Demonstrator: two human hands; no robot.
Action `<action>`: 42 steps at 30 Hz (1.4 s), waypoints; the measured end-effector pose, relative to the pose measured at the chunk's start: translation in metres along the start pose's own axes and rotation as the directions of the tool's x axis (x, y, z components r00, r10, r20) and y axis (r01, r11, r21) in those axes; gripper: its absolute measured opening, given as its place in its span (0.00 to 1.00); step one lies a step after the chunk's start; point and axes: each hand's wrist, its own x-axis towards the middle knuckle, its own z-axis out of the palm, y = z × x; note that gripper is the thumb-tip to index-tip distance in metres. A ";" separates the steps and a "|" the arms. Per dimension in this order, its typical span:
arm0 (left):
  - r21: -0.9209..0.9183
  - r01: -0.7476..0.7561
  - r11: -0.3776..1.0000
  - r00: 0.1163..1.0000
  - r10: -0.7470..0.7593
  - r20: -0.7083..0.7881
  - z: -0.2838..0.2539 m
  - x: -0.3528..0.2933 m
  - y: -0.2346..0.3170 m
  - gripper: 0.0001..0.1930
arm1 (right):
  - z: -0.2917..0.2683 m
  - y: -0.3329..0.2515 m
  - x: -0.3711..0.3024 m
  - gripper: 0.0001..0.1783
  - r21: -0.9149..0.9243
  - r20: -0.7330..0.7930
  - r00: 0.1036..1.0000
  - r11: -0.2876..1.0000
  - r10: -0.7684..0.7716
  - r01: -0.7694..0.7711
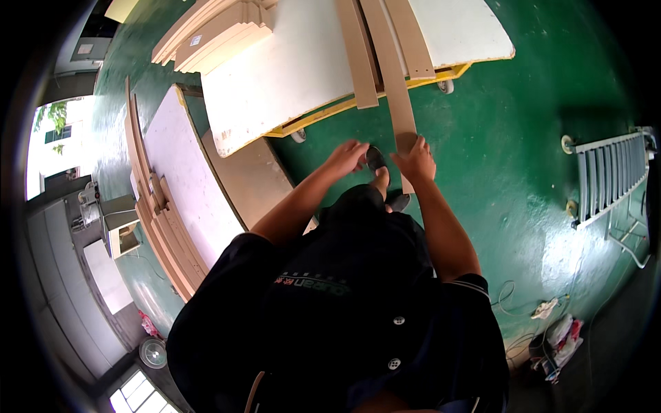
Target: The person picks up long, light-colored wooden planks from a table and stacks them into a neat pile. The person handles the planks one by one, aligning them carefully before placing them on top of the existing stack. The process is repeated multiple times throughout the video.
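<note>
My right hand [416,160] is closed on the near end of a long, narrow brown board [394,86], thumb on its face and fingers over its right edge. This board reaches from the white tabletop out over the table's near edge toward me. On either side of it lie two more brown strips, a left one [359,62] and a right one [411,41] with small holes at its end. My left hand [346,158] hovers left of the held board, apart from it, fingers loosely bent and nothing visible in them.
The white-topped table [275,89] has a yellow frame and casters. Stacked brown boards [224,38] sit at its far left. Further left, a second white panel [186,151] has long strips [162,220] beside it. A grey roller conveyor [611,175] stands right; cables and bags [564,341] lie lower right.
</note>
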 end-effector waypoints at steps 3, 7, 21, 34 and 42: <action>0.030 0.135 0.990 0.990 -0.136 0.043 -0.003 -0.008 -0.027 0.22 | 0.006 0.003 0.010 0.47 0.024 0.039 0.997 0.998 0.065 -0.066; -0.004 0.195 0.981 0.980 -0.194 0.036 0.001 -0.023 -0.048 0.22 | 0.022 0.043 0.042 0.51 0.476 0.210 0.977 0.870 0.031 -0.130; -0.124 0.177 0.976 0.973 -0.155 0.171 0.019 0.007 -0.014 0.23 | 0.024 0.058 0.060 0.46 0.645 0.263 0.962 0.729 0.072 -0.231; -0.105 0.188 0.977 0.947 -0.152 0.281 0.053 0.136 0.013 0.30 | 0.007 0.029 0.068 0.40 0.505 0.441 0.882 0.766 0.167 -0.398; -0.501 0.156 0.851 0.969 -0.034 0.244 0.056 0.147 0.069 0.32 | -0.016 0.065 0.042 0.28 0.739 0.398 0.917 0.587 0.014 -0.330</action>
